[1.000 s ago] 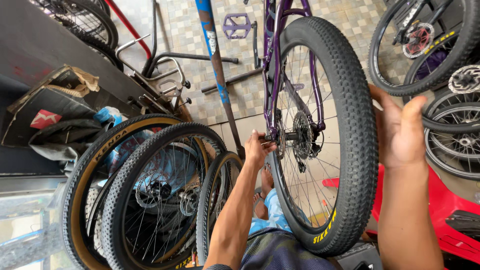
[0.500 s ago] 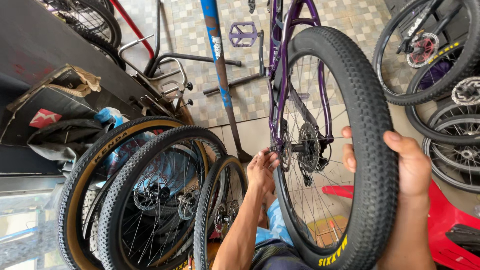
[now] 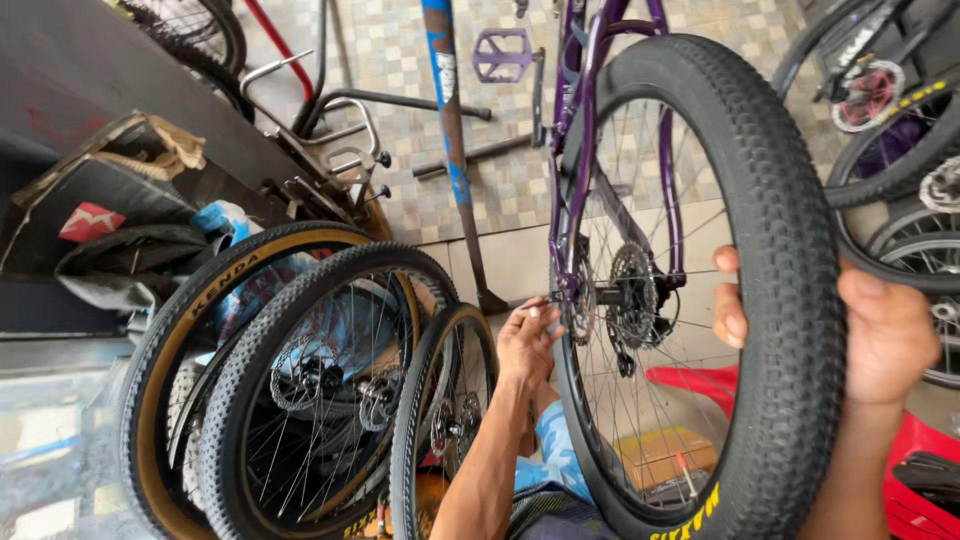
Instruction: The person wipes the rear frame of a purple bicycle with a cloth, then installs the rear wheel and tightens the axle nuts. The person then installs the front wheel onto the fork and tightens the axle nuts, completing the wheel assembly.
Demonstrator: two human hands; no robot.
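Note:
A purple bicycle frame [image 3: 590,70] stands upside down with its rear wheel up. The wheel's knobby black tyre [image 3: 790,230] fills the right middle of the view. My right hand [image 3: 880,330] wraps over the tyre's tread, thumb on one side, fingers on the other. My left hand [image 3: 528,338] reaches to the axle end at the dropout, fingers pinched on a small part there that I cannot make out. The cassette and hub [image 3: 630,295] sit just right of that hand.
Three loose wheels [image 3: 300,390] lean together at lower left, one with a tan sidewall. A blue bike frame tube [image 3: 450,140] and a purple pedal [image 3: 503,55] lie on the tiled floor. More wheels [image 3: 900,110] stand at right, above a red stool [image 3: 910,450].
My right hand has slid down and settled over the tyre tread. My left hand stays at the axle. The view has shifted slightly closer.

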